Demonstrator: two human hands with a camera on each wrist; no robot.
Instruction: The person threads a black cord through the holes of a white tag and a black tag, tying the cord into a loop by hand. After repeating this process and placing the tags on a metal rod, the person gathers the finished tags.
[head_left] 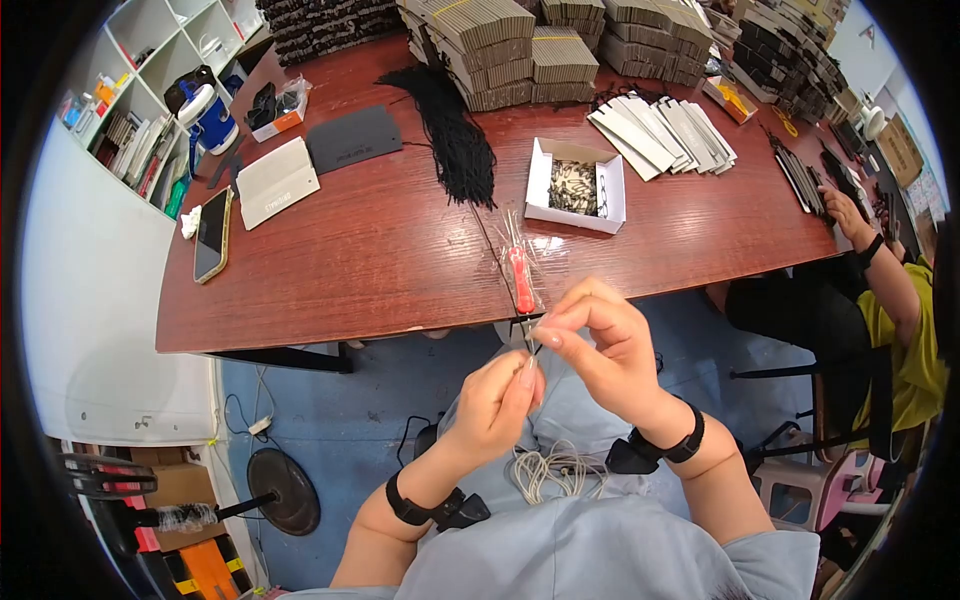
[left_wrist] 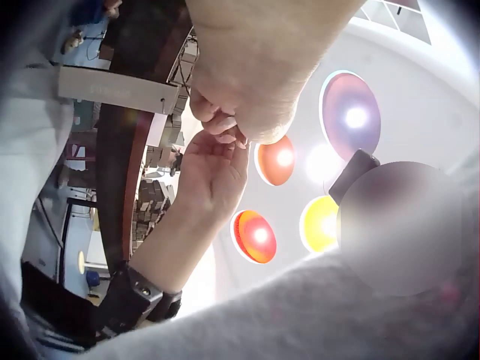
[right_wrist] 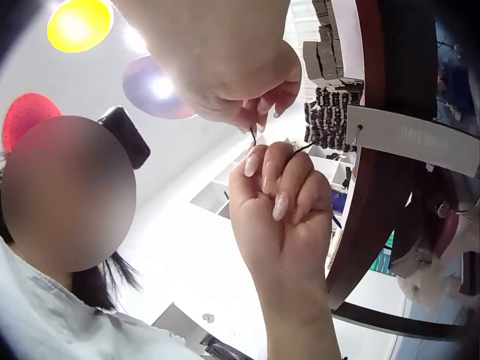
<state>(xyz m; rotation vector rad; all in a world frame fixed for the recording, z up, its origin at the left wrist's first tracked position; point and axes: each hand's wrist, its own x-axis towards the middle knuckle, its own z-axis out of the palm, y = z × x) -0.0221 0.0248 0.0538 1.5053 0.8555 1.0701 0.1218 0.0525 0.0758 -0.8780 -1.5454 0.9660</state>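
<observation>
Just in front of the table edge, my left hand and right hand meet at the fingertips. Both pinch a thin black cord, which also shows between the fingers in the right wrist view. A grey hang tag with a punched hole is beside the hands; the left wrist view shows the same tag. Curled fingers hide much of the cord. A red-handled tool lies in clear wrapping on the table, right beyond the hands.
On the table, a white box holds small dark pieces. Nearby are a bundle of black cords, fanned grey tags, stacked tags and a phone. Another person sits at the right.
</observation>
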